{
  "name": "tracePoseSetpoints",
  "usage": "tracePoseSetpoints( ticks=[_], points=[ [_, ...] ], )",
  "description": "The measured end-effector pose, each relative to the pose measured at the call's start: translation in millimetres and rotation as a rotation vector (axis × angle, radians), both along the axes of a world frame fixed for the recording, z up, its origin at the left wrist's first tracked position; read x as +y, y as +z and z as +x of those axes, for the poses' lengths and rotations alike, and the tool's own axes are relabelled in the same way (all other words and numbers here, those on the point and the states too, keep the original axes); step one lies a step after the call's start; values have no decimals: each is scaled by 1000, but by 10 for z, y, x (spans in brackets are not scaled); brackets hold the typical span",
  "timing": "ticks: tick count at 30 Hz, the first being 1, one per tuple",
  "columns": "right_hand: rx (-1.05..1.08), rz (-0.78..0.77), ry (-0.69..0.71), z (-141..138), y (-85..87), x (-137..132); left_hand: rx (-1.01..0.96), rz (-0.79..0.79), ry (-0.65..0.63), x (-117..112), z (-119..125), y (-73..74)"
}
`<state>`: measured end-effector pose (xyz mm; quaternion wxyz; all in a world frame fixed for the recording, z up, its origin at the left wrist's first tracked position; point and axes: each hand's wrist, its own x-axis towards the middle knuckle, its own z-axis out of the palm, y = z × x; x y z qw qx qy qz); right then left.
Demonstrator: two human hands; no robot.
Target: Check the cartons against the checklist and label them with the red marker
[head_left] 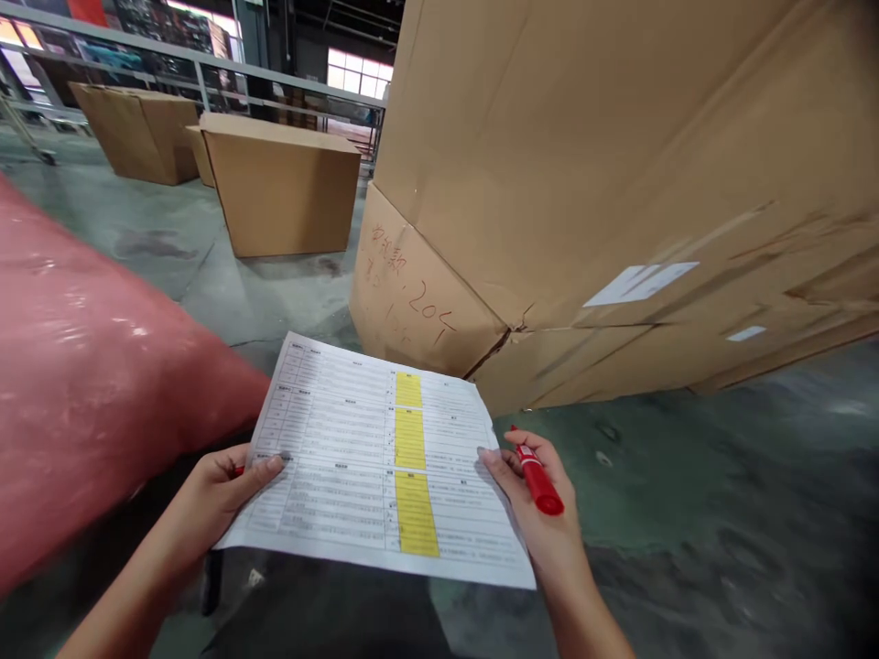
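Note:
A printed sheet of paper (330, 458) with tables and a yellow-highlighted column is held out in front of me. My left hand (230, 490) pinches its left edge, thumb on top; a bit of something red shows at those fingers, too small to name. At the right edge, my right hand (542, 494) grips the paper between thumb and fingers. That same hand also holds a red marker (539, 480), lying across the fingers. Beyond the sheet stands a large cardboard box (426, 284) with red handwriting on its side, including the digits 204.
Large cardboard (618, 137) rises on the right with white labels (642, 284) on it. A pink plastic-wrapped bundle (103, 366) bulges in from the left. Farther back, brown boxes (288, 188) stand on the green-grey floor (618, 494) before a metal railing (199, 82).

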<state>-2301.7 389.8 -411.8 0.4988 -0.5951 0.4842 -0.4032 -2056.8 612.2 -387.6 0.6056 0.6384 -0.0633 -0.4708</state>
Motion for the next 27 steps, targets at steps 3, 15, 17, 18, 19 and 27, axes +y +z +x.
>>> tracePoseSetpoints(
  ticks=[3, 15, 17, 18, 19, 27],
  points=[
    [-24, 18, -5, 23, 33, 34, 7, -5, 1, 16, 30, -24],
    [-121, 57, -50, 44, 127, 64, -40, -46, 60, 28, 8, 42],
    [-125, 40, -51, 39, 140, 57, -28, -42, 38, 28, -3, 59],
    [-130, 39, -51, 37, 145, 53, -32, -39, 26, 31, -5, 65],
    [-137, 40, -55, 34, 148, 47, -42, -38, 18, 34, -4, 70],
    [-146, -3, -120, -2, 126, -4, -106, -59, -32, 46, 47, 78]
  ],
)
